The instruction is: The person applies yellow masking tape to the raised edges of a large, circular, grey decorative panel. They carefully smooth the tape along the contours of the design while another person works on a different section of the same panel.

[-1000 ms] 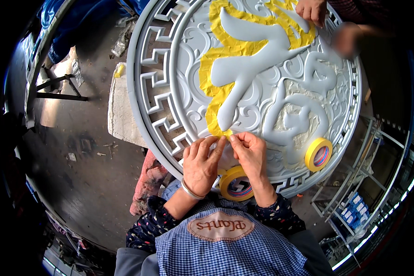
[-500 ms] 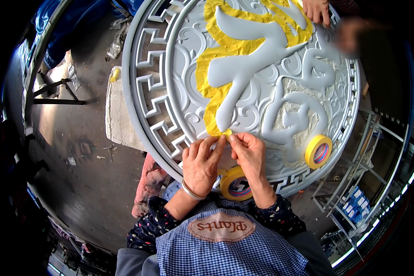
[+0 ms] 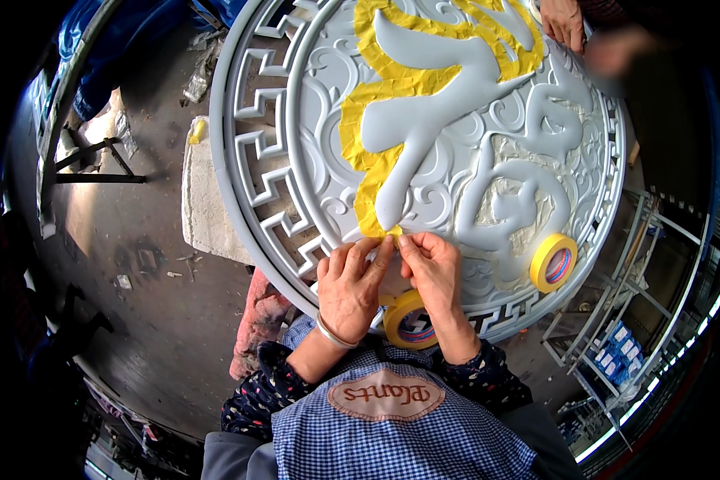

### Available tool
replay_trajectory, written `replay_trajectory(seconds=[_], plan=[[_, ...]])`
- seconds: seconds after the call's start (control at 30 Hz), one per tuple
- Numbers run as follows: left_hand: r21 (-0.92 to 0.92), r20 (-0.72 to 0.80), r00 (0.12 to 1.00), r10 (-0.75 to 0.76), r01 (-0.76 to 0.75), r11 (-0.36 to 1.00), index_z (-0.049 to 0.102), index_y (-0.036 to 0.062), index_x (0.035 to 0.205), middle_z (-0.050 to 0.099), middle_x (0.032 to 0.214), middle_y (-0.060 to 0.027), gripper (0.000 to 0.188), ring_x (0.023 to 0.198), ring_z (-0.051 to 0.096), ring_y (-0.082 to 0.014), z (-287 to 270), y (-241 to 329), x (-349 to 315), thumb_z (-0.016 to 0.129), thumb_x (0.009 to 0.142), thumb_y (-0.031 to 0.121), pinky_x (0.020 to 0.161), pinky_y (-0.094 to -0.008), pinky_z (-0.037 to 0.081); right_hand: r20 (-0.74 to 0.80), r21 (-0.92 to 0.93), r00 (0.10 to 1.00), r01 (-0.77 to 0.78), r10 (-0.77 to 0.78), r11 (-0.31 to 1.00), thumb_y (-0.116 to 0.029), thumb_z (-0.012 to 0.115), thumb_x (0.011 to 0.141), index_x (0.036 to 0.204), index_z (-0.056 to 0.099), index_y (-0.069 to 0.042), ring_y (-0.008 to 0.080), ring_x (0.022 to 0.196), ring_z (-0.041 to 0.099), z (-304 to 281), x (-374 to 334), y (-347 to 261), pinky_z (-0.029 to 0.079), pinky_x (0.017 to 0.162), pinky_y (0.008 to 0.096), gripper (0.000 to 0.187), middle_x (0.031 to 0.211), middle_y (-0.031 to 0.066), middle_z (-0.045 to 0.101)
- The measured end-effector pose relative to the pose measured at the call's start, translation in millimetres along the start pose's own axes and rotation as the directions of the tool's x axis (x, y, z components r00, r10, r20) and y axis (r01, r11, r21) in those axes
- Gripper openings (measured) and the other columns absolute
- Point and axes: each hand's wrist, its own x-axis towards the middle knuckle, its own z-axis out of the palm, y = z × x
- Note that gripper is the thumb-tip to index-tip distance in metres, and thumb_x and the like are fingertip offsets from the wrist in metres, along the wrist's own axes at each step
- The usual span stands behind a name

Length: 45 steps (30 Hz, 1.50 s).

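Observation:
A large round grey panel [image 3: 223,120] with a raised character and openwork border lies before me. Crinkled yellow masking tape [image 3: 362,112] follows the character's edge. At the lower tip of the stroke, my left hand [image 3: 350,286] is closed, thumb and forefinger pinching the tape. My right hand [image 3: 434,276] meets it there, its thumb and forefinger also pinched on the tape. Between and below my hands, a yellow tape roll [image 3: 394,324] rests by the panel's near edge, partly hidden by the right hand. A second tape roll [image 3: 538,266] lies on the panel to the right.
A co-worker's hand [image 3: 562,22] is at the panel's far right edge. To the left are a whitish foam slab [image 3: 208,200] under the panel and a dark metal stand [image 3: 100,178]. A metal rack [image 3: 656,296] with blue packages stands at the right.
My hands keep nearly the same pinched pose at the stroke's tip. The co-worker's hand has shifted slightly to the right at the far edge.

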Motion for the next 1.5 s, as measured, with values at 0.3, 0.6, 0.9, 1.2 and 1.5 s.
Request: replay_trajectory(seconds=[0.3,0.6,0.9,1.2,1.5], plan=[[0.032,-0.022,1.000,0.008,-0.007,0.999,0.067,0.0186,0.142,0.063,0.126,-0.0013,0.070,0.109,0.060,-0.0257,1.5,1.1,1.0,0.068,0.074,0.000,0.090,-0.0412,0.047,-0.001,-0.003,1.000,-0.014,0.014,1.000,-0.023,0.070,0.106,0.098,0.073,0.001,-0.0004,0.055,0.047,-0.8,0.4,1.5,0.033,0.049,0.0190,0.025,0.066,-0.0040,0.063],[0.075,-0.020,1.000,0.007,-0.005,0.997,0.067,0.0188,0.143,0.063,0.126,-0.0007,0.067,0.109,0.061,-0.0240,3.3,2.0,0.5,0.067,0.078,0.001,0.088,-0.0398,0.047,-0.013,-0.020,1.000,-0.022,0.021,1.000,-0.024,0.070,0.105,0.098,0.073,0.001,-0.0006,0.054,0.047,0.4,-0.5,-0.4,0.032,0.048,0.0191,0.026,0.065,-0.0037,0.063],[0.048,-0.011,1.000,0.010,-0.009,0.999,0.066,0.0175,0.143,0.063,0.127,-0.0016,0.068,0.110,0.061,-0.0251,1.7,0.9,0.7,0.067,0.077,0.000,0.090,-0.0405,0.047,0.008,0.005,0.999,-0.036,0.036,0.999,-0.024,0.071,0.105,0.099,0.074,0.001,-0.0007,0.053,0.047,-1.2,-1.8,-1.2,0.033,0.047,0.0190,0.025,0.065,-0.0036,0.063],[0.046,-0.010,0.999,0.034,-0.034,0.998,0.065,0.0152,0.144,0.063,0.130,-0.0017,0.064,0.113,0.062,-0.0224,-0.7,-0.4,-1.6,0.067,0.082,0.000,0.089,-0.0390,0.047,0.032,0.141,0.997,-0.079,0.075,0.987,-0.022,0.071,0.104,0.099,0.074,0.000,0.0003,0.052,0.045,-3.8,-2.1,1.0,0.032,0.048,0.0182,0.023,0.066,-0.0035,0.062],[0.068,-0.005,0.999,0.032,-0.032,0.997,0.065,0.0168,0.144,0.063,0.129,-0.0009,0.063,0.112,0.061,-0.0221,0.3,0.1,-1.0,0.067,0.082,0.001,0.088,-0.0387,0.047,0.027,0.098,0.995,-0.098,0.096,0.990,-0.023,0.071,0.104,0.099,0.074,0.000,-0.0001,0.054,0.048,-3.6,0.3,-0.9,0.033,0.048,0.0177,0.023,0.067,-0.0037,0.063]])
